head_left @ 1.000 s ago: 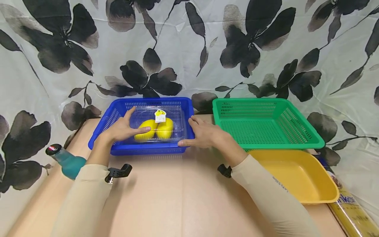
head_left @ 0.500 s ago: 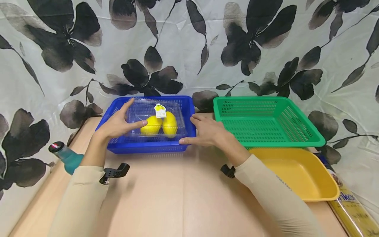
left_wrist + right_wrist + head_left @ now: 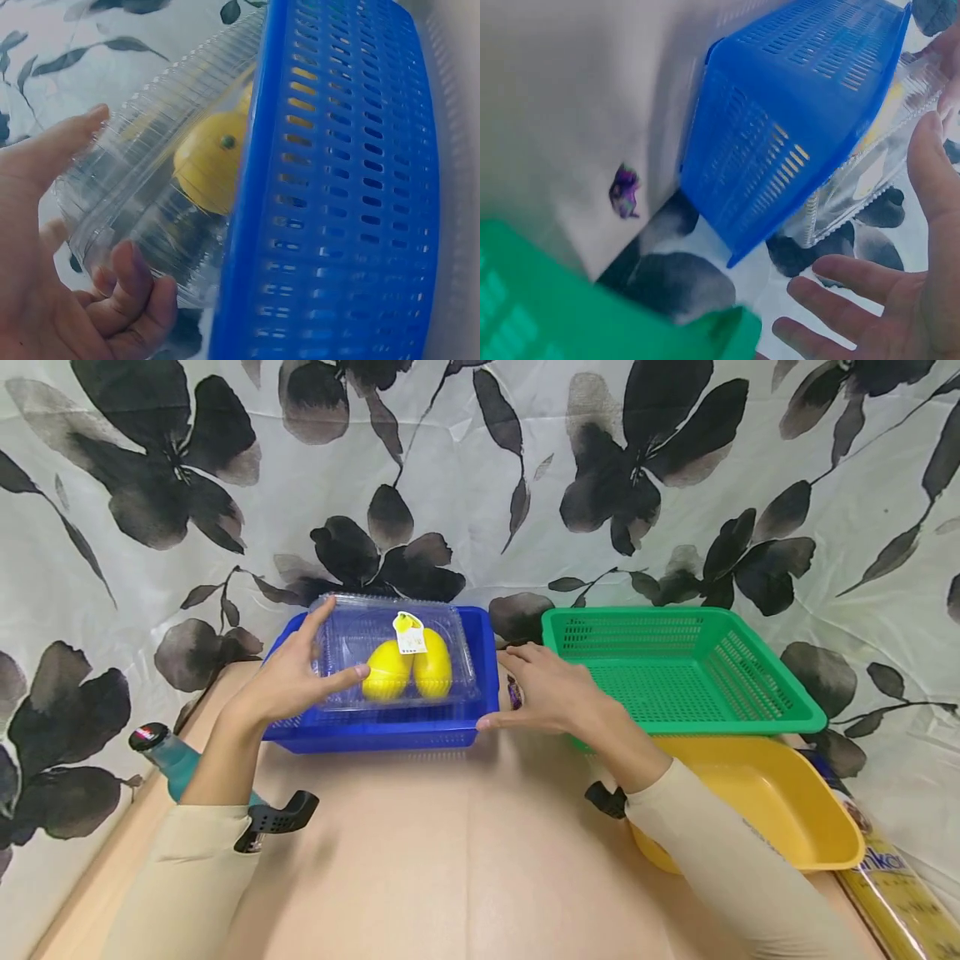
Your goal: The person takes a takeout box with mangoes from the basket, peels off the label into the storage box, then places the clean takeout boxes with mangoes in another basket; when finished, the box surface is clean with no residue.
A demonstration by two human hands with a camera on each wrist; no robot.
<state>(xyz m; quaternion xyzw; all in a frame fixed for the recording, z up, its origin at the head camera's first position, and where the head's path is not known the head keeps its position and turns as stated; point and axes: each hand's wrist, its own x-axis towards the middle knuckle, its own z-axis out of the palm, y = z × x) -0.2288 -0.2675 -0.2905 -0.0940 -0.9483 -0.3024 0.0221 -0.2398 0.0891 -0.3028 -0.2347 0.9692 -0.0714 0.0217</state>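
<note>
Two yellow fruits (image 3: 432, 667) are sitting in a clear box (image 3: 375, 631), which is jutting above the blue basket (image 3: 375, 737). The left hand (image 3: 285, 683) is gripping the box's left end, fingers partly curled; the right hand (image 3: 555, 693), fingers spread, is holding nothing. Steady lifting is probably calling for support under the ungripped right end.

The fruits (image 3: 432, 672) are yellow, one basket (image 3: 375, 738) blue, another basket (image 3: 637, 693) green, the cloth (image 3: 480, 468) black-flowered white.
</note>
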